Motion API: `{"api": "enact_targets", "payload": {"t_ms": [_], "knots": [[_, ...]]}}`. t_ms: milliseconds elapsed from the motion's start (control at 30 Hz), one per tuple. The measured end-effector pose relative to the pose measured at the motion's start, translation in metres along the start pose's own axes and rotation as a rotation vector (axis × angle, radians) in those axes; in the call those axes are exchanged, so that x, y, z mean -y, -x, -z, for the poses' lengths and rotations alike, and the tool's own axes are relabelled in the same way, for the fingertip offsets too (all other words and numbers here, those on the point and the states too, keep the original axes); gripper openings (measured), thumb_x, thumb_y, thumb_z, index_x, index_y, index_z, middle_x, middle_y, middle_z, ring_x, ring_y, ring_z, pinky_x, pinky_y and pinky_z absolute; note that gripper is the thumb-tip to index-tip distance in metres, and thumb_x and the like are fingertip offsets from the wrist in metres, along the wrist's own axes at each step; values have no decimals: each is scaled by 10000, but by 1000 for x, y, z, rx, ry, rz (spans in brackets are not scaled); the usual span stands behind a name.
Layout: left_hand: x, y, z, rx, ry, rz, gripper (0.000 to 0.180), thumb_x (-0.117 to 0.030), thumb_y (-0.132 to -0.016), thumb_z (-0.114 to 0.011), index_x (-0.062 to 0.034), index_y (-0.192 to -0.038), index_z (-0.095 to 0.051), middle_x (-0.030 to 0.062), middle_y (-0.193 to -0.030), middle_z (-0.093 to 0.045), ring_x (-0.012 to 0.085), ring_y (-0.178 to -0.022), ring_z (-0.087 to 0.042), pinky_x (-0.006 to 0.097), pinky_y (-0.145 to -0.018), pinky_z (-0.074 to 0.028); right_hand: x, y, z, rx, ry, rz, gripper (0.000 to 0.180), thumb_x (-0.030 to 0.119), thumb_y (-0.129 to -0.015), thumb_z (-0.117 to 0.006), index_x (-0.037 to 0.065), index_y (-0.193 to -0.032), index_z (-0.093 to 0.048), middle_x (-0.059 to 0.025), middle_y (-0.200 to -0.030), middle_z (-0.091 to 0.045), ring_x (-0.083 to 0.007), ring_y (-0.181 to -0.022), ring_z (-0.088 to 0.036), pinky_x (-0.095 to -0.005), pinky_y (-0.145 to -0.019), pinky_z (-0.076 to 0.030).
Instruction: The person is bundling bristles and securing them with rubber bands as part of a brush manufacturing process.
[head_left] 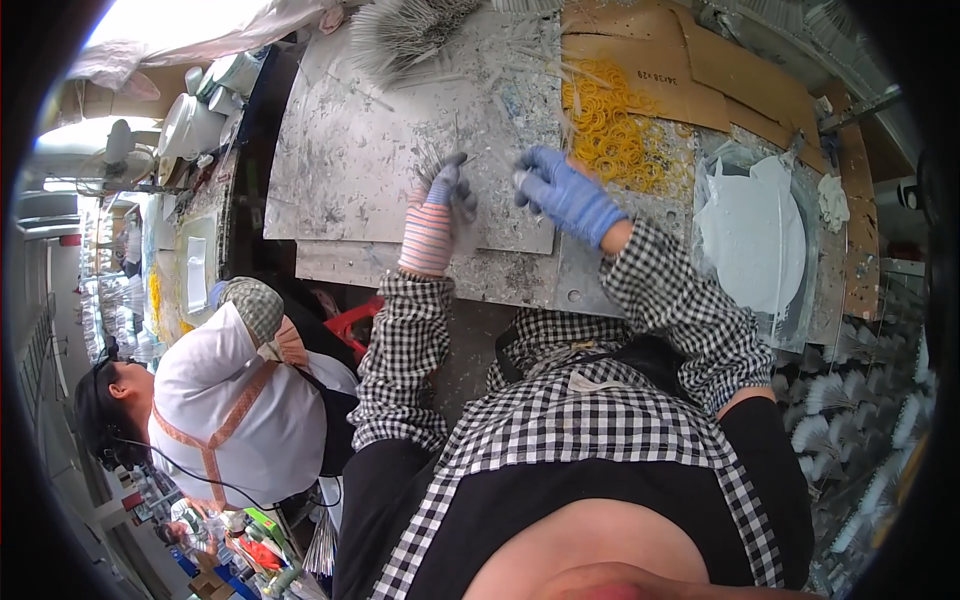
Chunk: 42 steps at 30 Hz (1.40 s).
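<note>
My left hand (437, 215), in an orange-and-white striped glove with grey fingertips, is closed around a small bunch of thin, pale sticks (428, 160). The sticks fan out beyond the fingers. My right hand (575, 198) wears a blue knit glove and hovers a short way to the right, over the grey board (340, 190). Its fingers are curled together; what they hold, if anything, is too small to make out. A large heap of similar thin sticks (400, 45) lies at the board's far edge. Just beyond my right hand is a pile of yellow rubber bands (610, 130).
Brown cardboard (690, 70) lies under the bands. At the right stands a shallow tray (705, 265) with white paste (755, 235). Racks of fan-shaped bundles (850, 410) fill the lower right. A co-worker (245, 400) in white sits at the left, near a red stool (352, 325).
</note>
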<state>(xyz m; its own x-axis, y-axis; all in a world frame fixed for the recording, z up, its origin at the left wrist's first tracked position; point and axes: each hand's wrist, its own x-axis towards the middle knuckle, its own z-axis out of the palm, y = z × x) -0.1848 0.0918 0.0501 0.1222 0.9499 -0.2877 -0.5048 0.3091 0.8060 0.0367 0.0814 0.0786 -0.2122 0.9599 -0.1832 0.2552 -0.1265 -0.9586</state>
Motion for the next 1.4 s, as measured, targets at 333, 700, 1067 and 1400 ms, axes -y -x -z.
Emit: {"api": "enact_targets", "payload": {"t_ms": [333, 700, 1067, 1400], "knots": [[10, 5, -22, -183, -125, -57, 343, -339, -1000, -619, -41, -1169, -610, 64, -872, -648, 185, -741, -629, 352, -694, -565, -23, 42, 20, -34, -88, 26, 343, 276, -996, -584, 30, -1227, -647, -74, -854, -700, -156, -806, -663, -320, -794, -537], [20, 30, -51, -53, -19, 1, 385, -366, -1004, -623, -7, -1136, -667, 48, -825, -636, 138, -750, -612, 297, -664, -528, -28, 52, 15, 13, -205, -50, 338, 294, -987, -610, 38, -1192, -686, -81, -841, -716, -158, -788, -675, -317, -779, -539], [14, 33, -57, 60, -616, -648, 286, -198, -993, -563, -11, -1196, -640, 164, -1156, -699, 282, -1110, -650, 396, -1038, -460, 12, 55, 41, -104, 710, 167, 265, 290, -928, -614, 67, -1021, -720, -177, -854, -714, -354, -775, -697, -417, -733, -559], [-12, 11, -18, -123, -1791, -641, 397, -217, -865, -740, -50, -1198, -602, 172, -922, -675, 369, -822, -652, 439, -692, -530, 5, -45, 36, -14, 575, 232, 346, 356, -974, -525, 61, -1065, -679, -149, -929, -732, -301, -785, -706, -386, -764, -574]]}}
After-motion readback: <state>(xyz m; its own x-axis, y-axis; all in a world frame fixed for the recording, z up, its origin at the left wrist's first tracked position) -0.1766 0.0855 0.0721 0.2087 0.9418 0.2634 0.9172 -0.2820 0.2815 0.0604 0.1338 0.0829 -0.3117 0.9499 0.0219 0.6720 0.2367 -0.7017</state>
